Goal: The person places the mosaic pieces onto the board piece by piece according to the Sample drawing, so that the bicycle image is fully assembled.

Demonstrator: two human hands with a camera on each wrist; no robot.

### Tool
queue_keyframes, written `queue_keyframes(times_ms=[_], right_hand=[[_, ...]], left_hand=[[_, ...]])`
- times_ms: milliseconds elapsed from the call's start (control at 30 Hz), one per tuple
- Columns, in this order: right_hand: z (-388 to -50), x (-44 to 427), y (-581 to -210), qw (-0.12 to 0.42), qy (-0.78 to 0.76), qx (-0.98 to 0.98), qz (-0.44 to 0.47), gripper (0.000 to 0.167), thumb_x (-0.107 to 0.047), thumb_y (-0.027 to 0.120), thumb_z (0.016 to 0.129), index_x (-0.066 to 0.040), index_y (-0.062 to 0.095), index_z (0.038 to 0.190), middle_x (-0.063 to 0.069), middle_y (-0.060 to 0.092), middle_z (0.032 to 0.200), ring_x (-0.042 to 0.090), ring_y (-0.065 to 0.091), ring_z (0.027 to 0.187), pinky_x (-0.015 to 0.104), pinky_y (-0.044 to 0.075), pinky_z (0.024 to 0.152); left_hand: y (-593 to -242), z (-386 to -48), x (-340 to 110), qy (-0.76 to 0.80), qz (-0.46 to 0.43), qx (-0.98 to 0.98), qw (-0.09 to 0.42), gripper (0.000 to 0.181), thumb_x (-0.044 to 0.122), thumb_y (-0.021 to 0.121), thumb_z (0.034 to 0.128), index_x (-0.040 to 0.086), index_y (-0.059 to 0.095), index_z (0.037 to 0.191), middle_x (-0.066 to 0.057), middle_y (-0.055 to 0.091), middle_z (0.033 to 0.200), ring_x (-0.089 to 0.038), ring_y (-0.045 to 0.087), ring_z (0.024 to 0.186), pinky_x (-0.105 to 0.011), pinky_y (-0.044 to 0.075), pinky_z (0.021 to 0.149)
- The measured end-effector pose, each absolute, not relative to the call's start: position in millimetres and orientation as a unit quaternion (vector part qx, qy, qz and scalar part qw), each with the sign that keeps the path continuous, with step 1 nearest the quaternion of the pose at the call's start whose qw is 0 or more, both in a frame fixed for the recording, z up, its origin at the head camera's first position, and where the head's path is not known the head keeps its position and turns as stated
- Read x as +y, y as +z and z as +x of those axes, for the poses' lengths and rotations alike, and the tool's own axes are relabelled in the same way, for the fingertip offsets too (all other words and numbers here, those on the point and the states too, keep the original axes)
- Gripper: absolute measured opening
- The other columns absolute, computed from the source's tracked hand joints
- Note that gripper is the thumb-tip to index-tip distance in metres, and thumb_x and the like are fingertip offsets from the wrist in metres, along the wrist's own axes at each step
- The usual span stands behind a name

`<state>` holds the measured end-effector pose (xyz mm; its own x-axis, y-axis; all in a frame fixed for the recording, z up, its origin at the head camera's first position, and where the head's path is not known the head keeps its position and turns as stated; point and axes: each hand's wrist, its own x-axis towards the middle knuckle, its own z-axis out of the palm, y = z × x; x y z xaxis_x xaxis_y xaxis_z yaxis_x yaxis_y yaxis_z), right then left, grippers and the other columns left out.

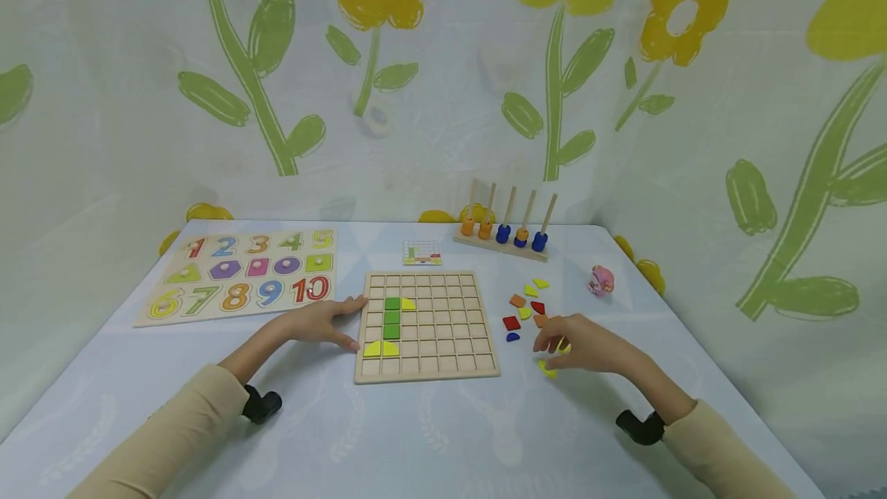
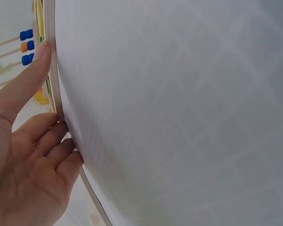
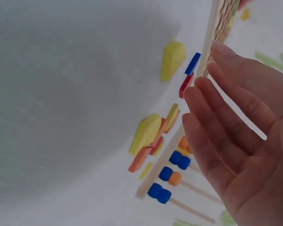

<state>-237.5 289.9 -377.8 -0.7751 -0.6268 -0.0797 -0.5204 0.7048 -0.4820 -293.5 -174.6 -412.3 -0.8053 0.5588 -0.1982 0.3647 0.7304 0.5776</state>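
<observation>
A wooden grid board (image 1: 440, 346) lies on the table, with several green squares (image 1: 393, 317) and three yellow pieces (image 1: 373, 349) in its cells. My left hand (image 1: 315, 323) touches the board's left edge, thumb and fingers spread apart; in the left wrist view its fingertips rest along that edge. To the right of the board, my right hand (image 1: 589, 343) hovers over loose yellow pieces (image 1: 547, 370), fingers loosely bent, nothing between them in the right wrist view. Near it lie a blue piece (image 1: 513, 337), red pieces (image 1: 511, 323) and orange pieces (image 1: 517, 301).
A number puzzle board (image 1: 235, 319) lies at the left. Behind the grid board is a small pattern card (image 1: 423, 248). A wooden peg rack (image 1: 502, 245) with blue and orange beads stands at the back. Farther right sits a pink figurine (image 1: 601, 280).
</observation>
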Motion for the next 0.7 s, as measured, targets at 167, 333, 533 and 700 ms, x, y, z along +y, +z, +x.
queue_keyframes(times_ms=[167,333,533,700], right_hand=[[-234.9,290.9,-385.1,0.142,-0.211,0.92,-0.299,0.02,-0.016,0.082,0.078,-0.015,0.071,0.095,-0.01,0.065,0.087,0.011,0.06,0.08,0.026,0.055,0.072],[-234.5,290.2,-389.7,0.15,-0.215,0.919,-0.294,0.021,-0.01,0.081,0.077,-0.015,0.071,0.095,-0.01,0.065,0.086,0.011,0.06,0.08,0.024,0.054,0.072],[-233.9,290.0,-392.0,0.147,-0.228,0.914,-0.301,0.019,-0.005,0.078,0.079,-0.013,0.071,0.096,-0.009,0.065,0.086,0.01,0.059,0.079,0.023,0.054,0.072],[-232.9,288.0,-392.7,0.137,-0.234,0.909,-0.317,0.02,-0.005,0.077,0.08,-0.012,0.071,0.097,-0.008,0.066,0.089,0.009,0.059,0.079,0.025,0.055,0.072]], left_hand=[[-412.0,-293.1,-174.2,0.266,0.252,0.912,0.183,0.095,0.042,0.078,0.0777,0.006,0.031,0.151,-0.024,0.025,0.153,-0.039,0.021,0.142,-0.054,0.022,0.112],[-412.4,-293.4,-174.0,0.264,0.25,0.913,0.182,0.095,0.043,0.079,0.0773,0.006,0.031,0.151,-0.024,0.025,0.153,-0.039,0.021,0.142,-0.054,0.022,0.112],[-412.9,-293.6,-174.1,0.264,0.25,0.914,0.183,0.095,0.043,0.078,0.0775,0.006,0.03,0.151,-0.024,0.025,0.153,-0.039,0.021,0.142,-0.054,0.022,0.112],[-412.8,-293.8,-173.9,0.265,0.25,0.913,0.184,0.094,0.042,0.078,0.0779,0.006,0.031,0.151,-0.024,0.025,0.153,-0.039,0.021,0.142,-0.054,0.022,0.112]])
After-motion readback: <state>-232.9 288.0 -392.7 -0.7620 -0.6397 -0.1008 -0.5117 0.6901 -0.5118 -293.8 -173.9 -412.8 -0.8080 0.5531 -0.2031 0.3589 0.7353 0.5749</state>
